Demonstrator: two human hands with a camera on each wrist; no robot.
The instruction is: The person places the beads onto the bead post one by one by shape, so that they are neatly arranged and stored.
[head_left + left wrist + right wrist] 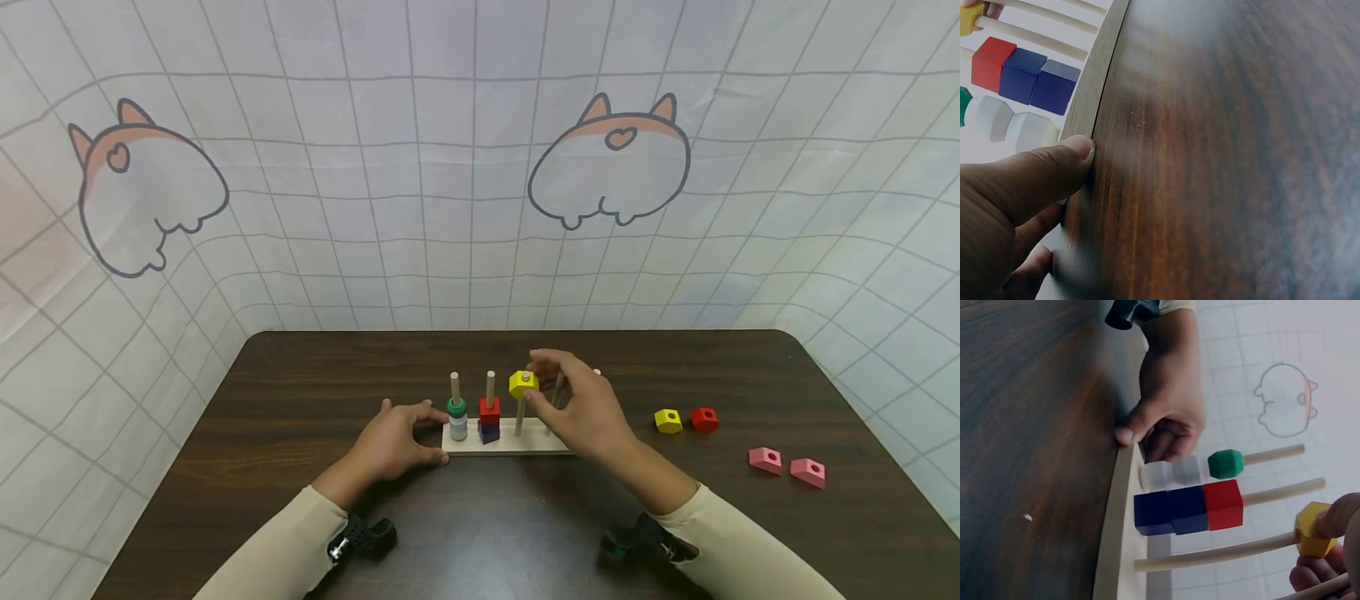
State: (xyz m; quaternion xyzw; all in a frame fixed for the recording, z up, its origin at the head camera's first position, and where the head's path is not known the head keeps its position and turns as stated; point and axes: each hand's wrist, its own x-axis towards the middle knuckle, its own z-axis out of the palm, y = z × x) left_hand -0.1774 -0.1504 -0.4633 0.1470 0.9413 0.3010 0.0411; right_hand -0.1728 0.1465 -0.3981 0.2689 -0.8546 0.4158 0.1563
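A pale wooden peg board (517, 447) with several upright pegs stands on the table. My left hand (392, 442) grips its left end, thumb (1063, 164) on the front edge and fingers behind. On the first peg a green bead (1225, 464) tops two white beads (1172, 473). The second carries a red cube (1223, 505) over two dark blue cubes (1169, 511). At the top of the third peg, my right hand (588, 412) pinches a yellow six-sided bead (517, 387) between thumb and fingers; the peg's tip shows through its hole. My right hand partly hides the pegs farther right.
Right of the board lie a yellow block (667, 421) and a red block (704, 419). Nearer the right edge are two pink blocks (765, 461) with holes. A grid-patterned curtain (420, 167) hangs behind the dark wooden table (300, 367).
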